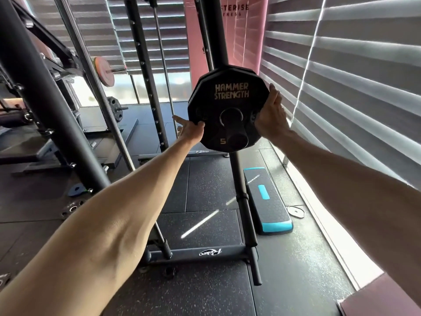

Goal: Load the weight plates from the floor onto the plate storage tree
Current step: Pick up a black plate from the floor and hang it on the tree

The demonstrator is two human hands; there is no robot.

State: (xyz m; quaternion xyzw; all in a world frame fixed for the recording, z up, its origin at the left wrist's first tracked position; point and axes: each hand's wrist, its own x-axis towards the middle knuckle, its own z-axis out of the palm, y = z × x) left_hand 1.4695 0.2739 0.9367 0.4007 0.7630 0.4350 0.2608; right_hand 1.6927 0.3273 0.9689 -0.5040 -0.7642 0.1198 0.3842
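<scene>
fingers (200, 124) of the left hand (190, 131) and right hand (270, 117) grip opposite edges of the black twelve-sided rubber weight plate (230, 96), threaded on the black steel storage tree peg (237, 139), mid-frame

A black twelve-sided weight plate (230, 96), marked HAMMER STRENGTH and 5, is hanging upright on a peg (237, 135) of the black plate storage tree (242, 201), its face resting against the tree's upright post.
</scene>
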